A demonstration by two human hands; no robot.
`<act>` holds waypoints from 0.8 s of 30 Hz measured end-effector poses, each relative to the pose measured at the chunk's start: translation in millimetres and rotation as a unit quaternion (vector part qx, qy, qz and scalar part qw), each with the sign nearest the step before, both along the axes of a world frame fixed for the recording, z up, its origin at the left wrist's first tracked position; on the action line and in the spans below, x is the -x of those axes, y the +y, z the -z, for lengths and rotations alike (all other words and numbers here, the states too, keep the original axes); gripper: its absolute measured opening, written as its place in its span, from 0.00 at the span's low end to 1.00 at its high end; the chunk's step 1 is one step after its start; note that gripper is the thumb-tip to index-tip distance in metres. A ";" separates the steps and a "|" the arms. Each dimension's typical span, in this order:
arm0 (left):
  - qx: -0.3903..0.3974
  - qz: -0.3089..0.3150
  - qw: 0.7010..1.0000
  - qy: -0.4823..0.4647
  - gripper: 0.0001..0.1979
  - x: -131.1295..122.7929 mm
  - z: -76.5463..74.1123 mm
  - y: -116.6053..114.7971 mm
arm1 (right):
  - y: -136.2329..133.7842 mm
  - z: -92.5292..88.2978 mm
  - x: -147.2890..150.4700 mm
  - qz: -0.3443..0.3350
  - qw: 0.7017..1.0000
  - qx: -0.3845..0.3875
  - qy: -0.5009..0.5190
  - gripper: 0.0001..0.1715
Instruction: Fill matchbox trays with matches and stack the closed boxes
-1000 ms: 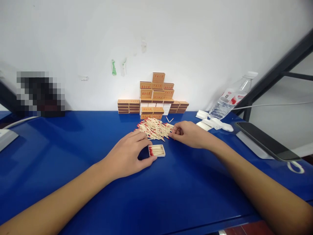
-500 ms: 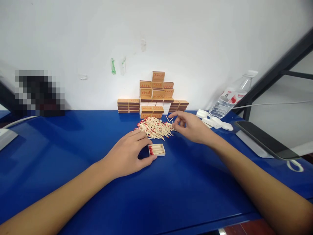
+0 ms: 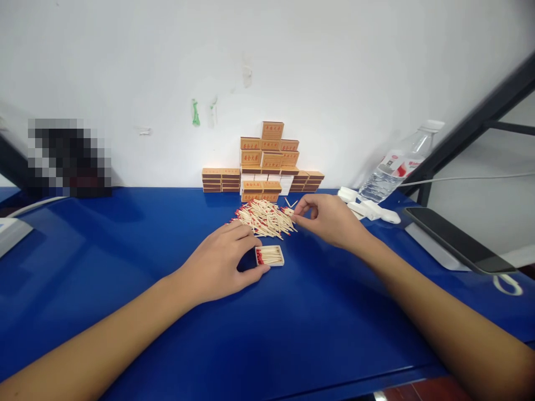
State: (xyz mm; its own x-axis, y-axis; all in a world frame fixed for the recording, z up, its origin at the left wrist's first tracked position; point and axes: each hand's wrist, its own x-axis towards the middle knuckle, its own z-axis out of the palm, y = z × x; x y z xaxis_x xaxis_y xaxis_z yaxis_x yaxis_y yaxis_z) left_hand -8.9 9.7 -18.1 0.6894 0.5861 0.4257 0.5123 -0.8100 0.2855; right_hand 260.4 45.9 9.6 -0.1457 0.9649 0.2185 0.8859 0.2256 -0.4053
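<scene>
A small white matchbox tray [image 3: 270, 264] with red-tipped matches lying in it sits on the blue table. My left hand [image 3: 223, 259] grips its left end between thumb and fingers. Behind the tray is a heap of loose matches [image 3: 265, 218] with red heads. At the right edge of this heap, the thumb and forefinger of my right hand [image 3: 324, 218] are pinched together on matches; how many they hold is too small to make out. A bent match [image 3: 291, 203] lies beyond those fingertips.
Stacked matchboxes [image 3: 271, 160] stand against the wall behind the heap. To the right are a tilted water bottle [image 3: 395, 161], white plastic pieces [image 3: 371, 210] and a phone [image 3: 460, 239] on a white stand. A pixelated dark object [image 3: 71, 161] stands at the left.
My right hand has come down slightly to the heap's right edge, and its thumb and forefinger have closed together. My left hand keeps its grip on the tray.
</scene>
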 end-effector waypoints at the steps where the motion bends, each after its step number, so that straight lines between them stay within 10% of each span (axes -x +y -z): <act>1: -0.001 0.000 1.000 0.000 0.10 -0.2 0.0 -0.1 | 0.2 0.6 -0.2 0.000 1.000 0.007 -0.003 0.04; 24: 0.004 -0.004 1.000 0.003 0.10 -0.1 0.7 -0.8 | 3.7 9.5 -0.1 0.031 0.995 0.094 -0.016 0.06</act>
State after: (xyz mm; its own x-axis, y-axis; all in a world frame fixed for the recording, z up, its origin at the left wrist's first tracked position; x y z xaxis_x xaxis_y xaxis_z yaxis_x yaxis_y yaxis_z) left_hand -8.8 8.9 -18.7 0.6869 0.5950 0.4172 0.5203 -0.8035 0.2892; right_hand 260.5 49.5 0.1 -0.0884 0.9956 0.0295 0.9089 0.0928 -0.4065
